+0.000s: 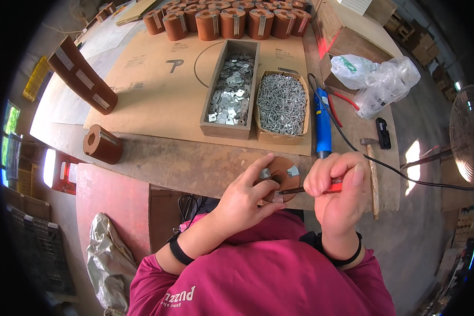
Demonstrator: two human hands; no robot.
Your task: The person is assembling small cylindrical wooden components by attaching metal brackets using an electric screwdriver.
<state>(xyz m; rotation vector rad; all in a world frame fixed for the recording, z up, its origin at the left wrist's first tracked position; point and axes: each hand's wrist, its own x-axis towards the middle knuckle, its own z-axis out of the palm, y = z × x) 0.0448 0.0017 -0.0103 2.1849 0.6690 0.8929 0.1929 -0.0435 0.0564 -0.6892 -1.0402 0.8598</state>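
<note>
A short brown cylinder (288, 180) with small metal plates on its top face is at the table's front edge, close to my body. My left hand (250, 194) grips it, fingers spread over its top and side. In my closed right hand (338, 187) is a red-handled tool (335, 187). Its narrow dark shaft reaches left to a metal plate (278, 197) on the cylinder's near side. Whether that tool is a screwdriver or something else, I cannot tell. Beyond my hands stand a long box of flat metal plates (208, 128) and a cardboard box of screws (266, 138).
Blue power screwdriver (323, 124) with a black cord, red-handled pliers (346, 100) and a hammer (373, 179) lie at right, near plastic bags (387, 84). One brown cylinder (102, 145) and a leaning stack (82, 75) are left. Several cylinders (208, 23) line the back.
</note>
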